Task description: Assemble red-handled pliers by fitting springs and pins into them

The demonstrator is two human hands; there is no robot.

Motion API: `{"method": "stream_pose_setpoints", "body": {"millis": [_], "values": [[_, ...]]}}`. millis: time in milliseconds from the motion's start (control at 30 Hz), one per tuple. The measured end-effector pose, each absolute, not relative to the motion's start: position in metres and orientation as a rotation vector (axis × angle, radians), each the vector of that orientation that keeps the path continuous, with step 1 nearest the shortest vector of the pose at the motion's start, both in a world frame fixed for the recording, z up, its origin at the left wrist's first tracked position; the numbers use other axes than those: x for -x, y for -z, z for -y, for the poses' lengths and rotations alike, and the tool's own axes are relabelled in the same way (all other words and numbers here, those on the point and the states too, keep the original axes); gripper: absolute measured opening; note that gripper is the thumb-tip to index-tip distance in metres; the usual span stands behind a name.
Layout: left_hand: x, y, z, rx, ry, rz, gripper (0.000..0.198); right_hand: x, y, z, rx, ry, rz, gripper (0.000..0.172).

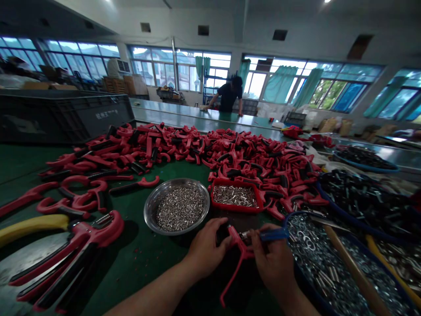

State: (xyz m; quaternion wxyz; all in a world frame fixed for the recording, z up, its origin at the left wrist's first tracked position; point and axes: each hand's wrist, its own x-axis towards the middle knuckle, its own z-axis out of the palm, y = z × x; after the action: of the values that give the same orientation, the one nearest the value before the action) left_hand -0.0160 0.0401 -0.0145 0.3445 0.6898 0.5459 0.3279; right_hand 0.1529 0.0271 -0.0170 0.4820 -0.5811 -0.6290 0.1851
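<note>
Red handle [237, 262] (long axis slanting down-left toward viewer) in closed grip of left hand [208, 249], right hand [274, 265] clasping blue tool [275, 235]

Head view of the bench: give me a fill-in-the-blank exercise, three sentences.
The left hand and right hand together hold a curved plastic handle coloured ____.
The right hand also pinches a small tool with a ____ grip.
Small metal pins fill a red rectangular plastic tray and a round steel ____.
Missing words: red, blue, bowl.
</note>
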Motion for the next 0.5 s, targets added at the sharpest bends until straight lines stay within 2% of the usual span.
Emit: {"method": "stream_pose_setpoints", "body": {"millis": [100, 300, 500], "values": [[0.015, 0.016, -0.041, -1.773, -0.871, -1.411, 0.043, -0.15, 0.014, -0.027, 1.421, -0.457, 1.54, 0.018], [0.013, 0.022, -0.044, -1.775, -0.939, -1.382, 0.035, -0.151, 0.012, -0.041, 1.329, -1.006, 1.1, 0.033], [0.014, 0.026, -0.044, -1.769, -0.988, -1.378, 0.033, -0.154, 0.009, -0.053, 1.317, -1.149, 1.093, 0.036]]}}
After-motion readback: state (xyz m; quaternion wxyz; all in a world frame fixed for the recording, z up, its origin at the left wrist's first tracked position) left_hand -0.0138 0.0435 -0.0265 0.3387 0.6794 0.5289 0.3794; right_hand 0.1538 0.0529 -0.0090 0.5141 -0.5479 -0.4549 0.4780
